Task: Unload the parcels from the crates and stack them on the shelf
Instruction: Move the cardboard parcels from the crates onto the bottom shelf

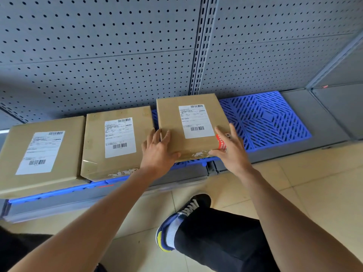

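3 brown parcels sit in a row on the low grey shelf (314,107), each with a white label facing up. The left parcel (42,152) and the middle parcel (117,142) lie close side by side, and the middle one rests on a blue slatted mat (265,118) that covers the shelf bottom. The right parcel (192,124) sits on the same mat, set a little further back toward the pegboard (98,46) than its neighbours, with a narrow gap between it and the middle one.

The person has both hands on that right parcel. The left hand (159,152) is at its near left corner, fingers spread and fairly straight along the left edge, thumb lying across the front edge. The right hand (231,152) is at the near right corner, fingers straight up the right side beside a red sticker (222,142), thumb reaching along the front edge. Both hands are wide and flat against the box rather than curled round it.

To the right of this parcel the mat lies bare. Below, a knee in black trousers and a black and blue shoe (184,216) rest on the pale tiled floor (314,183).
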`<state>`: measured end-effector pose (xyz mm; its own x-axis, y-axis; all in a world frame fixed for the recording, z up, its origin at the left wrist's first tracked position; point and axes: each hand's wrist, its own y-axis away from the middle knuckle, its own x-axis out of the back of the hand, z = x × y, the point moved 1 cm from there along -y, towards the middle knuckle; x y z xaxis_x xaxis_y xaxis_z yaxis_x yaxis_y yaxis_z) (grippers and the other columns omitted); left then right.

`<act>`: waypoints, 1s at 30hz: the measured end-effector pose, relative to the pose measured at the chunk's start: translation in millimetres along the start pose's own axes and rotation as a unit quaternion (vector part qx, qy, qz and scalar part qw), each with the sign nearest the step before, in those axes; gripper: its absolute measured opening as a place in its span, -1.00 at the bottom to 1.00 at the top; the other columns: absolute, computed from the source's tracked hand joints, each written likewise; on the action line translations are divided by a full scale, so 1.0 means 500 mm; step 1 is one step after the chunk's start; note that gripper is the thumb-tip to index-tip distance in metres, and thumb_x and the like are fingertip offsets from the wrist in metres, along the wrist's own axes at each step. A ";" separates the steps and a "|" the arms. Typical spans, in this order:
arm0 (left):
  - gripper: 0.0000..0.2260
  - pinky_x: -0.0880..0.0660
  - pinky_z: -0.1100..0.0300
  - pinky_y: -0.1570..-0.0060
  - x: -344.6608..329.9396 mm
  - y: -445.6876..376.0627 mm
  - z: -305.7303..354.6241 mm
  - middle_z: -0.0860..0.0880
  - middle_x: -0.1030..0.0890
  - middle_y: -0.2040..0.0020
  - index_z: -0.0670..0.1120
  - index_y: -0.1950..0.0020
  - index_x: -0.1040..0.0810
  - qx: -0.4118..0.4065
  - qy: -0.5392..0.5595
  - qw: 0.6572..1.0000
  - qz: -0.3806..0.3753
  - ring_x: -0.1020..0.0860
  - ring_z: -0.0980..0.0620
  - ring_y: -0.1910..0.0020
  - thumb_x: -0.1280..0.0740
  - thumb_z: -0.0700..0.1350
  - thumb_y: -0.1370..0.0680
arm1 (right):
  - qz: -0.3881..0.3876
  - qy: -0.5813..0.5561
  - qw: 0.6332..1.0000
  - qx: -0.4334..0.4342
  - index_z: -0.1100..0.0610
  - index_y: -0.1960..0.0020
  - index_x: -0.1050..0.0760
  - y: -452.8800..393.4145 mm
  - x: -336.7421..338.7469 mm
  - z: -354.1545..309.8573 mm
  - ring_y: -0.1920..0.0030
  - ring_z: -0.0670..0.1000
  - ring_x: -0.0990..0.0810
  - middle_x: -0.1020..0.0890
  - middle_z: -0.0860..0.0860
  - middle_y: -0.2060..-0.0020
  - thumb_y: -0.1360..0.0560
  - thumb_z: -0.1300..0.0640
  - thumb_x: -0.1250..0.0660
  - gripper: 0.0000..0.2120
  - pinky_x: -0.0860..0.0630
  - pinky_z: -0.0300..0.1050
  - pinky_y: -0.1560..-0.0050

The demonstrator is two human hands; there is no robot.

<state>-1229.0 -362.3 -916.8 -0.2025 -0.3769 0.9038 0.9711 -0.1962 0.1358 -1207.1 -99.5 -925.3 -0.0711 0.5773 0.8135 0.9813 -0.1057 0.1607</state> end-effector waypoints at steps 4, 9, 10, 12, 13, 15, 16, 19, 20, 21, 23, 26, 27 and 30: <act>-0.26 0.08 -0.17 -0.55 -0.021 -0.001 -0.008 -0.11 -0.09 -0.64 0.03 -0.65 -0.11 0.011 -0.035 0.999 -0.036 0.15 -0.13 -0.63 -0.31 0.26 -0.57 | -0.009 -0.001 1.000 -0.003 -0.17 -0.60 -0.14 -0.005 -0.021 0.024 -0.59 0.27 0.02 0.14 0.00 -0.63 -0.43 -0.06 -0.54 -0.13 -0.12 0.36 -0.50; -0.32 0.05 -0.15 -0.54 -0.037 0.006 -0.033 -0.07 -0.12 -0.64 0.03 -0.63 -0.18 -0.013 -0.029 0.998 -0.049 0.05 -0.09 -0.62 -0.33 0.19 -0.58 | -0.009 0.006 1.000 0.002 -0.13 -0.60 -0.19 -0.012 -0.039 0.038 -0.59 0.23 -0.01 0.13 0.01 -0.63 -0.41 -0.01 -0.56 -0.13 -0.14 0.31 -0.49; -0.34 0.02 -0.15 -0.53 -0.038 0.006 -0.039 -0.06 -0.15 -0.63 0.03 -0.61 -0.22 -0.022 -0.029 0.999 -0.037 0.02 -0.08 -0.62 -0.35 0.16 -0.57 | -0.009 0.010 1.000 0.005 -0.13 -0.59 -0.20 -0.015 -0.044 0.039 -0.58 0.23 -0.02 0.12 0.01 -0.63 -0.41 -0.01 -0.56 -0.14 -0.15 0.32 -0.49; -0.36 0.02 -0.19 -0.52 -0.039 0.006 -0.051 -0.06 -0.13 -0.63 0.06 -0.60 -0.26 -0.026 -0.033 0.999 -0.022 0.02 -0.07 -0.62 -0.38 0.15 -0.56 | -0.005 0.032 0.999 0.019 -0.08 -0.58 -0.24 -0.019 -0.051 0.040 -0.58 0.24 -0.02 0.08 0.04 -0.63 -0.42 -0.01 -0.55 -0.18 -0.19 0.34 -0.48; -0.35 0.03 -0.22 -0.52 -0.039 0.006 -0.056 -0.06 -0.10 -0.64 0.08 -0.60 -0.25 -0.019 -0.035 0.999 -0.020 0.05 -0.07 -0.62 -0.38 0.16 -0.56 | -0.001 0.046 0.999 0.028 -0.05 -0.58 -0.26 -0.020 -0.054 0.040 -0.58 0.24 -0.02 0.05 0.07 -0.63 -0.44 0.00 -0.54 -0.20 -0.21 0.35 -0.47; -0.33 0.04 -0.23 -0.51 -0.039 0.007 -0.066 -0.09 -0.07 -0.64 0.10 -0.61 -0.23 -0.008 -0.044 0.999 -0.019 0.09 -0.07 -0.63 -0.38 0.19 -0.55 | 0.003 0.058 0.998 0.034 -0.01 -0.57 -0.28 -0.022 -0.059 0.035 -0.58 0.24 -0.01 0.02 0.10 -0.63 -0.45 0.00 -0.52 -0.24 -0.22 0.37 -0.46; -0.32 0.04 -0.22 -0.51 -0.040 0.008 -0.071 -0.10 -0.08 -0.64 0.10 -0.61 -0.23 -0.008 -0.051 0.999 -0.017 0.08 -0.08 -0.63 -0.39 0.19 -0.55 | 0.001 0.060 0.998 0.033 -0.01 -0.58 -0.27 -0.023 -0.062 0.032 -0.58 0.24 0.00 0.01 0.10 -0.63 -0.47 0.01 -0.51 -0.24 -0.22 0.36 -0.45; -0.33 0.02 -0.21 -0.51 -0.043 0.014 -0.081 -0.11 -0.12 -0.63 0.09 -0.60 -0.26 -0.023 -0.070 0.997 -0.011 0.05 -0.08 -0.63 -0.40 0.18 -0.54 | -0.005 0.069 0.997 0.037 -0.02 -0.58 -0.24 -0.026 -0.070 0.027 -0.58 0.23 0.02 0.01 0.08 -0.63 -0.49 0.02 -0.49 -0.26 -0.23 0.37 -0.44; -0.34 0.01 -0.22 -0.51 -0.044 0.015 -0.083 -0.11 -0.12 -0.63 0.09 -0.60 -0.26 -0.024 -0.075 0.997 -0.009 0.05 -0.08 -0.63 -0.39 0.17 -0.54 | -0.005 0.068 0.997 0.038 -0.02 -0.58 -0.25 -0.027 -0.071 0.026 -0.59 0.23 0.02 0.00 0.08 -0.63 -0.50 0.03 -0.48 -0.27 -0.22 0.37 -0.44; -0.34 0.01 -0.22 -0.52 -0.044 0.017 -0.084 -0.10 -0.13 -0.63 0.10 -0.60 -0.25 -0.025 -0.079 0.997 -0.007 0.05 -0.07 -0.63 -0.39 0.16 -0.54 | -0.006 0.067 0.997 0.037 -0.02 -0.58 -0.25 -0.027 -0.072 0.026 -0.59 0.22 0.02 0.00 0.09 -0.63 -0.50 0.03 -0.48 -0.27 -0.21 0.37 -0.45; -0.34 0.00 -0.21 -0.52 -0.045 0.018 -0.085 -0.09 -0.13 -0.62 0.11 -0.60 -0.24 -0.027 -0.092 0.995 -0.003 0.06 -0.06 -0.63 -0.38 0.15 -0.55 | -0.006 0.071 0.997 0.036 -0.02 -0.59 -0.24 -0.027 -0.074 0.025 -0.59 0.22 0.03 0.00 0.10 -0.63 -0.50 0.04 -0.47 -0.27 -0.20 0.37 -0.45; -0.33 -0.03 -0.21 -0.52 -0.045 0.019 -0.087 -0.06 -0.11 -0.63 0.13 -0.61 -0.21 -0.028 -0.110 0.993 -0.008 0.06 -0.04 -0.63 -0.38 0.15 -0.55 | -0.007 0.083 0.996 0.033 -0.03 -0.60 -0.21 -0.028 -0.076 0.023 -0.59 0.21 0.04 0.02 0.10 -0.63 -0.52 0.04 -0.46 -0.27 -0.17 0.35 -0.47; -0.33 -0.03 -0.21 -0.52 -0.045 0.019 -0.088 -0.06 -0.10 -0.63 0.13 -0.62 -0.19 -0.027 -0.115 0.993 -0.012 0.07 -0.04 -0.63 -0.38 0.14 -0.56 | -0.007 0.086 0.996 0.032 -0.03 -0.60 -0.20 -0.028 -0.076 0.022 -0.59 0.21 0.05 0.03 0.10 -0.63 -0.53 0.04 -0.46 -0.27 -0.16 0.34 -0.48; -0.30 -0.05 -0.22 -0.52 -0.042 0.016 -0.091 -0.04 -0.07 -0.65 0.13 -0.62 -0.16 -0.032 -0.122 0.992 -0.027 0.09 -0.03 -0.64 -0.39 0.10 -0.55 | -0.011 0.086 0.996 0.031 -0.04 -0.61 -0.18 -0.028 -0.079 0.024 -0.60 0.23 0.06 0.05 0.09 -0.63 -0.53 0.04 -0.44 -0.27 -0.11 0.34 -0.49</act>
<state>-1222.5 -397.3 -953.1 -0.2104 -0.1355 0.9682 0.9481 -0.2697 0.1683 -1216.0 -111.1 -966.5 -0.1161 0.4310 0.8948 0.9880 -0.0420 0.1485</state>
